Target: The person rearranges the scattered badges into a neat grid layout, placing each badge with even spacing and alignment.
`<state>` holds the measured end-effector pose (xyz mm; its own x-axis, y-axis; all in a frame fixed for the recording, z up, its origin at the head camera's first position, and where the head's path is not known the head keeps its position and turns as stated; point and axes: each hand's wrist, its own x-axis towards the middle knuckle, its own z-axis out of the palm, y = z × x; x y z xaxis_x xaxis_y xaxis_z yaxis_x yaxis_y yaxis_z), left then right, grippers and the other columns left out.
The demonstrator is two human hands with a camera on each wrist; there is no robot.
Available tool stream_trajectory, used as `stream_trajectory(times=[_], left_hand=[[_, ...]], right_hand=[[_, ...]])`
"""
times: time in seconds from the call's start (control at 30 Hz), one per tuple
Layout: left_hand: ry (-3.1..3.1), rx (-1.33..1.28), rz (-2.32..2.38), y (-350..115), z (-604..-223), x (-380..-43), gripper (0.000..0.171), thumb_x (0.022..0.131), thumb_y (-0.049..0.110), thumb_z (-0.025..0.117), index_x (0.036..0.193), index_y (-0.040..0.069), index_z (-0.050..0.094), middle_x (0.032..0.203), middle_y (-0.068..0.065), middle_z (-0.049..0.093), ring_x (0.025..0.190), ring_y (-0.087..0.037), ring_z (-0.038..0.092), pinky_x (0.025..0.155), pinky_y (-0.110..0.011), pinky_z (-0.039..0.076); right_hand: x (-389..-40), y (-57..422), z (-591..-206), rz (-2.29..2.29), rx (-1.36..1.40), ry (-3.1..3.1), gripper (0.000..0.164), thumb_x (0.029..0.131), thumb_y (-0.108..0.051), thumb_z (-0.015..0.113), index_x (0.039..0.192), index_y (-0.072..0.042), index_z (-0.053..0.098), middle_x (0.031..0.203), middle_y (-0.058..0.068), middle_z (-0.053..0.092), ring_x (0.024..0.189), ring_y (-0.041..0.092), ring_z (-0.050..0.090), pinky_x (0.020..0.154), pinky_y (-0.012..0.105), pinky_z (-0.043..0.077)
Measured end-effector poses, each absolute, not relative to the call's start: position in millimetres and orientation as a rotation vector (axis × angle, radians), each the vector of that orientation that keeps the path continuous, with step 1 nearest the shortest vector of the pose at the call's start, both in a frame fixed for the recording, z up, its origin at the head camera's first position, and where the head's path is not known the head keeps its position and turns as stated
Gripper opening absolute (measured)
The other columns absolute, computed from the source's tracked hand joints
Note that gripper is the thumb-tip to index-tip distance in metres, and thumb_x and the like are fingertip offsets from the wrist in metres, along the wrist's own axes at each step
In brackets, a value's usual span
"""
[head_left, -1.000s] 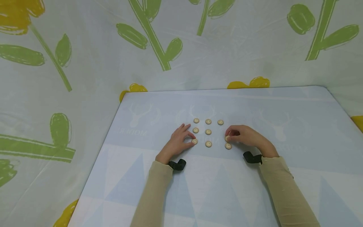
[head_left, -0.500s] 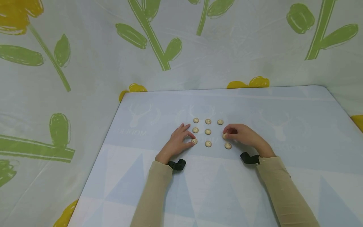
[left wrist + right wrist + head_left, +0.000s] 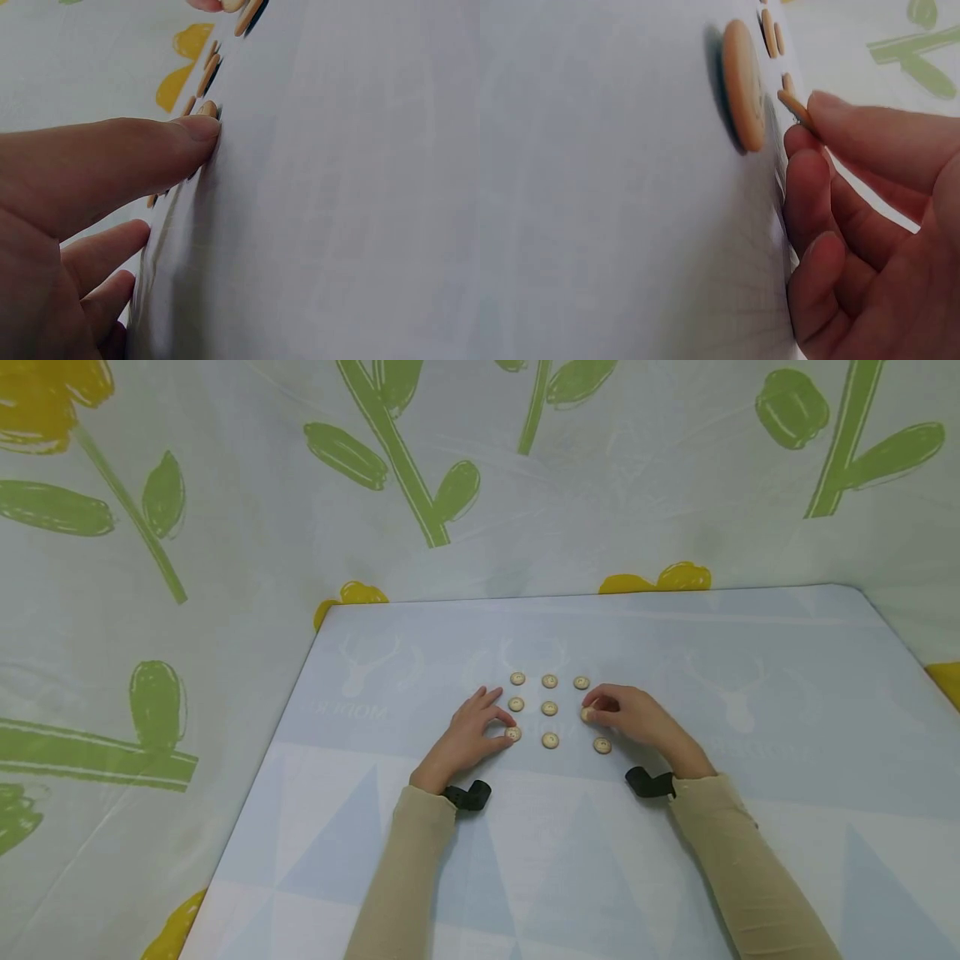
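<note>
Small round wooden discs with dark marks on their faces lie in rows on the table. At the near left corner, my left hand [image 3: 468, 731] has thumb and index finger around one disc [image 3: 513, 734], other fingers spread. In the left wrist view the thumb hides most of that disc [image 3: 208, 109]. My right hand [image 3: 633, 714] pinches another disc [image 3: 587, 714] between thumb and index finger, right of the middle row. The right wrist view shows this held disc [image 3: 796, 109] tilted. Nearer the body lies a flat disc [image 3: 602, 746], set slightly right of the others.
Between the hands lie a centre disc [image 3: 550, 708] and a near-row disc [image 3: 551, 741]. The far row ends in a disc [image 3: 581, 682] just beyond the right fingertips. The table [image 3: 600, 877] has a pale blue patterned cover; a flower-printed curtain [image 3: 555, 527] hangs behind it.
My right hand has moved left and slightly away from the body with its disc, from beside the near-right disc to the right of the middle row. The left hand stays in place.
</note>
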<state>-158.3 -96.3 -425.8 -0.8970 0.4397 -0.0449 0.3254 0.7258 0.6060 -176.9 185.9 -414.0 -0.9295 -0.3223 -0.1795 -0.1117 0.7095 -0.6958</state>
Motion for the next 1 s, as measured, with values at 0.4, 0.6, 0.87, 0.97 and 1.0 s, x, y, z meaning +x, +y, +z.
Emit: stream_trajectory(times=[0.4, 0.6, 0.87, 0.97, 1.0], left_hand=[[2.748, 0.626, 0.911, -96.3, -426.1, -158.0, 0.016, 0.082, 0.029, 0.063, 0.095, 0.021, 0.061, 0.145, -0.004, 0.024, 0.135, -0.022, 0.006, 0.106, -0.043, 0.007], [2.743, 0.629, 0.916, -96.3, -425.6, -157.8, 0.017, 0.082, 0.029, 0.064, 0.096, 0.021, 0.060, 0.145, -0.004, 0.024, 0.135, -0.022, 0.006, 0.106, -0.043, 0.006], [2.751, 0.625, 0.910, -96.0, -425.0, -157.6, 0.016, 0.082, 0.028, 0.064, 0.096, 0.020, 0.060, 0.145, -0.003, 0.024, 0.135, -0.021, 0.007, 0.106, -0.042, 0.007], [2.755, 0.616, 0.906, -95.7, -425.7, -157.8, 0.016, 0.082, 0.029, 0.064, 0.096, 0.021, 0.060, 0.145, -0.003, 0.024, 0.135, -0.021, 0.007, 0.106, -0.042, 0.007], [2.755, 0.615, 0.908, -95.7, -425.9, -157.9, 0.016, 0.082, 0.029, 0.064, 0.095, 0.021, 0.061, 0.145, -0.003, 0.025, 0.135, -0.021, 0.007, 0.106, -0.042, 0.007]], right_hand=[[-175.6, 177.3, -411.7, -0.994, -0.286, 2.681, 0.020, 0.085, -0.025, 0.061, 0.101, -0.014, 0.060, 0.089, 0.005, 0.056, 0.082, 0.022, 0.048, 0.070, 0.034, 0.040], [-174.1, 174.5, -412.4, -0.984, -0.286, 2.714, 0.020, 0.085, -0.020, 0.061, 0.103, -0.014, 0.059, 0.088, 0.004, 0.057, 0.082, 0.020, 0.050, 0.071, 0.034, 0.040], [-171.6, 169.9, -411.8, -0.959, -0.275, 2.760, 0.022, 0.083, -0.019, 0.063, 0.104, -0.012, 0.060, 0.086, 0.003, 0.058, 0.080, 0.020, 0.051, 0.070, 0.034, 0.040], [-171.6, 168.5, -412.8, -0.941, -0.272, 2.778, 0.022, 0.083, -0.019, 0.063, 0.103, -0.012, 0.060, 0.085, 0.003, 0.057, 0.080, 0.020, 0.050, 0.069, 0.034, 0.040], [-171.7, 168.1, -413.1, -0.936, -0.272, 2.783, 0.023, 0.082, -0.019, 0.064, 0.103, -0.011, 0.060, 0.085, 0.003, 0.057, 0.080, 0.020, 0.050, 0.069, 0.033, 0.040]])
